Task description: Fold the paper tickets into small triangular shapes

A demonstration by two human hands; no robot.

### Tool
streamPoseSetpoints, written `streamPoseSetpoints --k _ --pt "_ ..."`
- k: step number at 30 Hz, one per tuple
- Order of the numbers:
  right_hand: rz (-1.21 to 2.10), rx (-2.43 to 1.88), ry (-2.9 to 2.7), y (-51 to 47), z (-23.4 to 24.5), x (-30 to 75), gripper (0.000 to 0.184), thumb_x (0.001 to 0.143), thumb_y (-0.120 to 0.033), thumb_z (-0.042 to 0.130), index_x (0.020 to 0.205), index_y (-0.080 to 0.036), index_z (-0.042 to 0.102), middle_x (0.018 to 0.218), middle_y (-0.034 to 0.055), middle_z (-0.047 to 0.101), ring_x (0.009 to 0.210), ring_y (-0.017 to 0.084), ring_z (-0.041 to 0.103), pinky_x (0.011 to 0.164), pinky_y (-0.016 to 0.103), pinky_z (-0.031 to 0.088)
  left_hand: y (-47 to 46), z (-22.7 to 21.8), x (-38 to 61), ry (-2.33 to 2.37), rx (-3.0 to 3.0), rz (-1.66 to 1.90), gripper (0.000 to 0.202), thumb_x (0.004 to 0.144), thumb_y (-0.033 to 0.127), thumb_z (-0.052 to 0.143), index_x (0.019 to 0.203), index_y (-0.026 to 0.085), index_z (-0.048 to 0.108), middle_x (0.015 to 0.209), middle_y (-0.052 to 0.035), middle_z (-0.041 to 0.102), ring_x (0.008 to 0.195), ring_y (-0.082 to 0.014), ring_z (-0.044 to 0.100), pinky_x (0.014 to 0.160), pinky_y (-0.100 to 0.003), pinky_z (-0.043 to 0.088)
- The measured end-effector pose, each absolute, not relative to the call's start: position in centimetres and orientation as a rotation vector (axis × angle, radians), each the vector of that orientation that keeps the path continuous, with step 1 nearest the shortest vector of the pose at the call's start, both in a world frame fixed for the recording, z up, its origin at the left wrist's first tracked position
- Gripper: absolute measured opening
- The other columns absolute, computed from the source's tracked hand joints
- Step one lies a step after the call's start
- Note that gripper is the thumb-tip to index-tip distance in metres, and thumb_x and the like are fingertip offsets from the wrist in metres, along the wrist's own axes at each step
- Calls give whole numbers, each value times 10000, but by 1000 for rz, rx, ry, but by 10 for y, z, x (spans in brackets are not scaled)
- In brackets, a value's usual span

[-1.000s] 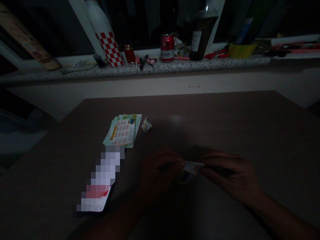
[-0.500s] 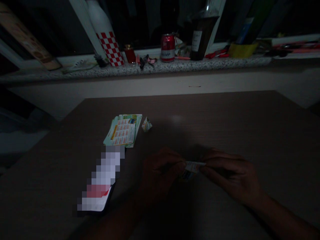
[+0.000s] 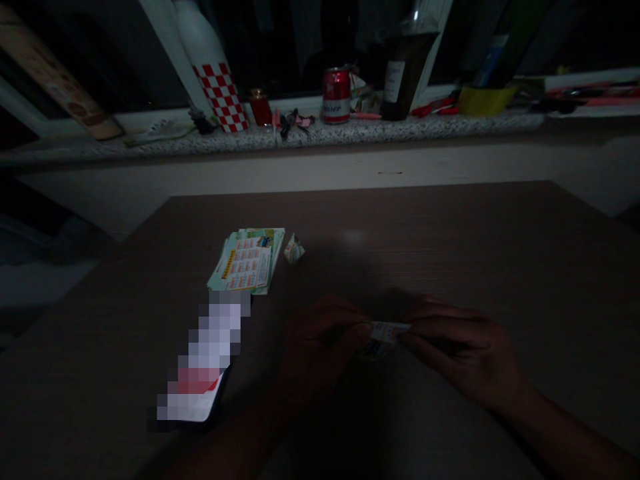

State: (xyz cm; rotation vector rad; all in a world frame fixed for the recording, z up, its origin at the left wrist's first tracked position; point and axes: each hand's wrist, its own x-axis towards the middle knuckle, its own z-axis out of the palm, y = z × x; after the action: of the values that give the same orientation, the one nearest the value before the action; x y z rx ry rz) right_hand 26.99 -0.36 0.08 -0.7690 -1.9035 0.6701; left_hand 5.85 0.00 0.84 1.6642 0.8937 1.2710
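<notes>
The table (image 3: 475, 247), wood-patterned and dimly lit, takes up most of the frame. Across the top runs a speckled windowsill (image 3: 360, 138), bearing assorted articles; the largest fully legible one is a white bottle (image 3: 213, 70) with red checks, upper left.

Two hands are present, both engaged. The left hand (image 3: 325, 340), below centre and in heavy shadow, pinches one end of a paper between thumb and fingers. The right hand (image 3: 465, 347), lower right of centre, pinches the opposite end by the fingertips.

A phone (image 3: 205, 360) lies at lower left, its screen mostly obscured. Its upper end is right beside a stack of printed sheets (image 3: 246, 262), left of centre, flat and slightly fanned.

The paper (image 3: 387, 331) itself is below centre, between the hands. A pale flap crosses over a darker part, indicating folding partly done; the remaining creases cannot be counted in this light. Whether it touches the table cannot be determined.

Smallest item: a folded paper piece (image 3: 295, 249), just right of the stack, apparently finished. The visible sheets of the stack show no folding.
</notes>
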Motion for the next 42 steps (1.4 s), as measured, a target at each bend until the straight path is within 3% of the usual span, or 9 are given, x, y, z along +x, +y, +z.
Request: streamPoseSetpoints --k 13,28,36,42 --pt "696 -811 -1896 -3 2 268 179 807 -104 668 932 -215 732 777 50 721 722 188 673 629 331 554 0 11 58 934 1650 1264 76 826 209 658 781 181 713 789 -44 685 733 -155 632 670 -275 525" --pt "657 -838 -1887 -6 3 268 171 799 -74 657 886 -209 715 754 33 713 697 161 685 605 272 560 0 11 57 924 1704 1282 56 816 190 669 800 192 722 789 -39 691 738 -154 642 664 -275 534" --pt "640 -854 -1918 -5 7 263 128 826 -148 653 907 -206 733 774 62 721 689 177 679 593 279 559 0 15 56 985 1699 1298 65 820 201 662 796 183 719 789 -41 694 715 -152 638 640 -256 525" --pt "666 -823 -1914 -5 6 263 143 833 -122 627 882 -206 731 718 49 696 663 176 668 597 296 559 -1 15 56 944 1683 1301 61 824 201 666 808 193 724 794 -39 685 700 -146 624 621 -251 522"
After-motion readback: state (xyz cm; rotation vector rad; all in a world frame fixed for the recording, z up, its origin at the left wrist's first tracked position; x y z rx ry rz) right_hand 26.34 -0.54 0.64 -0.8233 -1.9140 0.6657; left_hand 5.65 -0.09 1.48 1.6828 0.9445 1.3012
